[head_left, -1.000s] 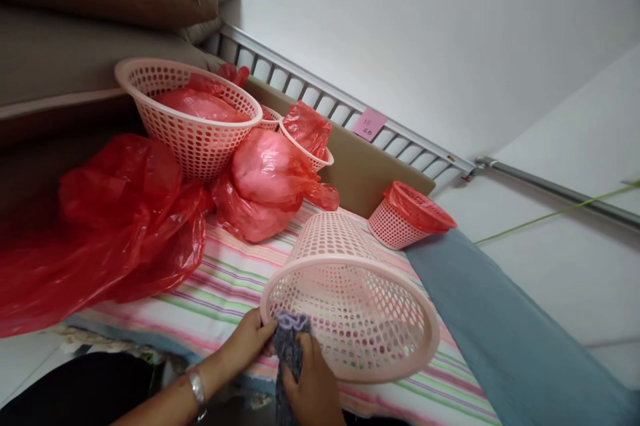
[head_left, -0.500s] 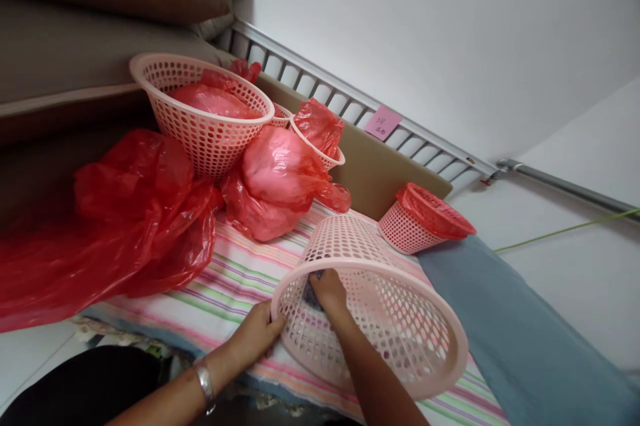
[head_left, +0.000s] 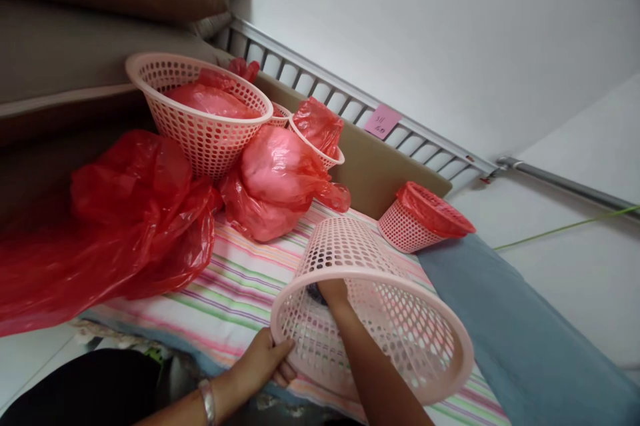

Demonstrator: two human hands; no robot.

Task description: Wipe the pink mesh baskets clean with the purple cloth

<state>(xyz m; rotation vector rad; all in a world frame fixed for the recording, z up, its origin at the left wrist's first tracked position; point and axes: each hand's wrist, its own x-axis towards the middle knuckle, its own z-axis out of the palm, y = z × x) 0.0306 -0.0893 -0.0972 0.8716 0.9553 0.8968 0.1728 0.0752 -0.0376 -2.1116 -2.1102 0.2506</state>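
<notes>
A pale pink perforated plastic basket [head_left: 345, 246] lies tipped on its side on the striped cloth, its wide mouth facing me. My left hand [head_left: 265, 359], with a silver bangle at the wrist, is closed on the left side of the rim. My right hand [head_left: 333, 291] reaches through the mouth to the inner wall at the upper left. Its fingers press a dark blue-grey cloth [head_left: 315, 293] against that wall. The rim hides part of the fingers, and dark patches of the cloth show through the holes.
A large pink basket [head_left: 205, 139] holding red plastic stands at the back left. Nearby are a knotted red bag [head_left: 280, 179], a loose red bag [head_left: 140, 213] and a smaller basket [head_left: 327, 161]. A red-lined basket [head_left: 407, 229] stands at the right, below a railing [head_left: 310, 89].
My right hand with the cloth has moved slightly down along the inner wall. The basket's rim has tilted a little lower, and my left hand has shifted down with it.
</notes>
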